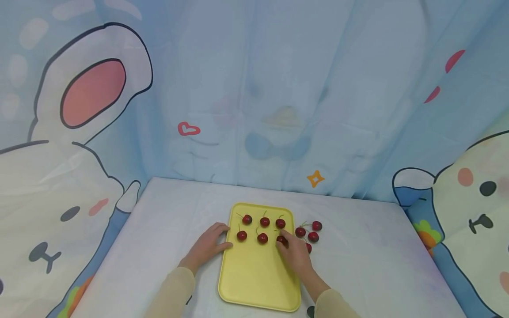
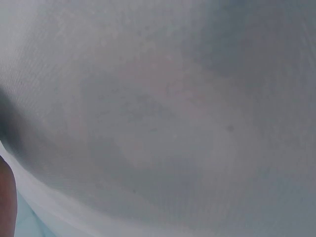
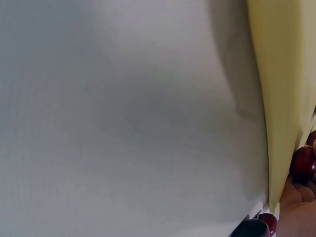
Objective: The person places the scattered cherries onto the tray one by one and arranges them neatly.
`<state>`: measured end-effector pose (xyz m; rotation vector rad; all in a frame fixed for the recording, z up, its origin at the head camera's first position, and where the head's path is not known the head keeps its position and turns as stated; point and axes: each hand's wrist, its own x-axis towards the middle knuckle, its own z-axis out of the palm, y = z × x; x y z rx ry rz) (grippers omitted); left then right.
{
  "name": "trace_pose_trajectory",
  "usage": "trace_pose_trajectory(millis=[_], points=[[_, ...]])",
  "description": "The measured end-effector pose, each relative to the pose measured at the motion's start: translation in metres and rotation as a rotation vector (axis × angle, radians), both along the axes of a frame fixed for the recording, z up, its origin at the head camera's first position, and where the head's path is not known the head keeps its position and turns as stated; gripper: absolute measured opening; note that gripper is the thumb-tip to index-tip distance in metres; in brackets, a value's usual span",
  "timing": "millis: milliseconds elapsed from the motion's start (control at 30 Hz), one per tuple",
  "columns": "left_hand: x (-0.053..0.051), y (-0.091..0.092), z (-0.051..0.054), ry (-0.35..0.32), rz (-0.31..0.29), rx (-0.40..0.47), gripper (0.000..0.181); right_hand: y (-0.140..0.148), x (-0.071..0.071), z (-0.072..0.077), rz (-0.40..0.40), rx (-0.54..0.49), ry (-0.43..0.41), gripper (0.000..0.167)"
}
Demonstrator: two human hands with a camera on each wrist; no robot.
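A yellow tray (image 1: 260, 278) lies on the white table, with dark red cherries in two rows across its far half. My left hand (image 1: 207, 245) touches the tray's left edge, its fingers and thumb spread at the rim. Over the right side of the tray, my right hand (image 1: 295, 253) pinches a cherry (image 1: 282, 240) at the right end of the nearer row. In the right wrist view, part of the right hand (image 3: 297, 210) shows beside a cherry (image 3: 302, 164) past the tray's side (image 3: 279, 98). The left wrist view catches only a sliver of a finger.
Several loose cherries (image 1: 313, 237) lie on the table (image 1: 358, 265) just right of the tray, close to my right hand. A blue curtain (image 1: 246, 88) with cartoon animals hangs behind the table and along both sides.
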<state>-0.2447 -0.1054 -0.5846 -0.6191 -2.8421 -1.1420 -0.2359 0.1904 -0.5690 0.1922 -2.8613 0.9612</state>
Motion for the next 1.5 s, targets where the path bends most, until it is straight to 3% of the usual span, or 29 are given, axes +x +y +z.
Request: trace_pose_trajectory(millis=[167,433,800,1033,1233,1500], points=[[0.001,0.001,0.000,-0.006,0.003,-0.002,0.049,0.001,0.001,0.000,0.002,-0.003,0.003,0.041],[0.002,0.001,0.000,-0.017,0.004,-0.001,0.049,0.005,0.009,0.010,-0.071,-0.022,-0.081,0.045],[0.002,0.002,0.001,-0.016,0.000,0.000,0.049,0.050,0.025,0.021,-0.164,-0.123,-0.092,0.051],[0.003,0.002,0.005,-0.011,0.012,-0.011,0.049,0.085,0.026,0.009,-0.286,-0.071,-0.165,0.054],[0.003,0.001,0.003,0.009,0.004,-0.009,0.049,0.096,0.019,-0.005,-0.378,-0.074,-0.209,0.053],[0.001,0.000,-0.001,0.010,0.007,-0.018,0.050,0.095,0.007,-0.011,-0.339,-0.074,-0.180,0.053]])
